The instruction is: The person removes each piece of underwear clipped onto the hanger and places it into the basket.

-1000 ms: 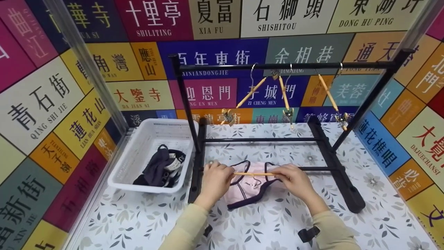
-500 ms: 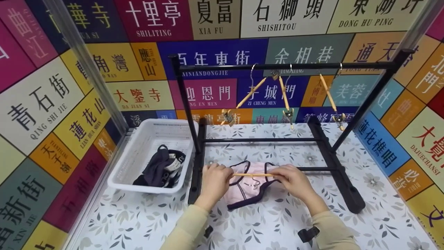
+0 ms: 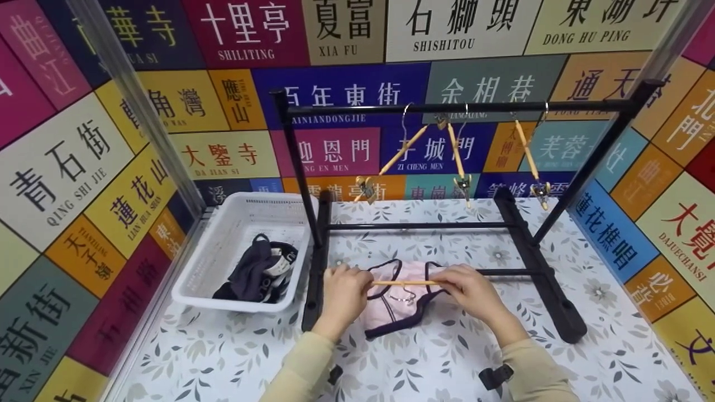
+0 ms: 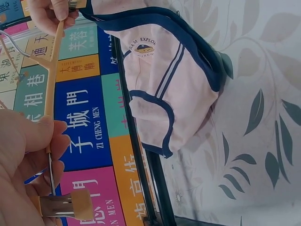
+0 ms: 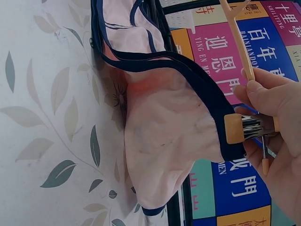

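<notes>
My left hand (image 3: pixel 347 295) and right hand (image 3: pixel 472 290) pinch opposite ends of an orange clip hanger (image 3: pixel 403 283), its hook (image 3: pixel 410 298) pointing toward me. Pink underpants (image 3: pixel 385 315) with navy trim are below it, near the rack's front bar. In the right wrist view, the clip (image 5: pixel 249 128) at my right fingers bites the navy waistband (image 5: pixel 214 101). The other clip (image 4: pixel 66 205), beside my left fingers, has no cloth in it in the left wrist view. A small printed badge (image 4: pixel 145 47) shows on the pink cloth.
A black garment rack (image 3: pixel 463 107) stands over the work, with three similar hangers (image 3: pixel 525 148) on its top bar. At the left, a white basket (image 3: pixel 187 285) contains dark clothes (image 3: pixel 254 273). Flower-patterned cloth (image 3: pixel 435 363) covers the table; sign-printed walls (image 3: pixel 335 89) enclose it.
Both hands keep their grip on the hanger and have barely moved. The rightmost hanger on the rack has swung slightly left. The head view has shifted a little.
</notes>
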### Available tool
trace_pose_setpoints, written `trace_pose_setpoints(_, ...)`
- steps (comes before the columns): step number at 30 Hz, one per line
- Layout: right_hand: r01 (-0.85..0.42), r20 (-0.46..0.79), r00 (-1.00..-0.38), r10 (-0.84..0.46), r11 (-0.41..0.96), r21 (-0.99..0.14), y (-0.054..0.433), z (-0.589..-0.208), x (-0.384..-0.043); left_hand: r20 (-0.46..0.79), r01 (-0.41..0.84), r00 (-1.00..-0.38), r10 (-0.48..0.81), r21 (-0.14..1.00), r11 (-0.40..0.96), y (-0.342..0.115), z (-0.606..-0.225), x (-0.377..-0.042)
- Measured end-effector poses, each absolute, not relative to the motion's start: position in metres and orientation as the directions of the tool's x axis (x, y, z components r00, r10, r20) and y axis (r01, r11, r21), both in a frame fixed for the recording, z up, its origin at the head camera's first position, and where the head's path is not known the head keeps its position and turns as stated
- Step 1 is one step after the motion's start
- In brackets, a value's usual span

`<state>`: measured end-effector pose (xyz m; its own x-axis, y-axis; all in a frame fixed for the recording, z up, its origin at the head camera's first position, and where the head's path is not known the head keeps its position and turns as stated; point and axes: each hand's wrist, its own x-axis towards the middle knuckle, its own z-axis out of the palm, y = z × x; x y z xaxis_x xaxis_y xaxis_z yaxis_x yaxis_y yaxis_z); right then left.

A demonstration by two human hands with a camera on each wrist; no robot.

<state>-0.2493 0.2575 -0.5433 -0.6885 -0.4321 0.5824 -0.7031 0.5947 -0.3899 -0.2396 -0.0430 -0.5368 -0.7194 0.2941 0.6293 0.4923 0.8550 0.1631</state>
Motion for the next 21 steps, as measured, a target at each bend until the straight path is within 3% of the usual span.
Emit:
trace_pose_setpoints(12, -0.727, 0.605, -0.663, -0.441, 0.574, -0.377, 0.268, -0.538, -0.249, 0.631, 0.487, -0.723, 0.280, 0.178, 0.855, -0.046, -0.541, -0.239)
trace_pose_setpoints(21, -0.688, 0.599, -0.677, -0.427, 0.657, -0.309, 0.278, -0.533, -0.247, 0.628, 0.491, -0.726, 0.282, 0.185, 0.851, -0.047, -0.542, -0.239)
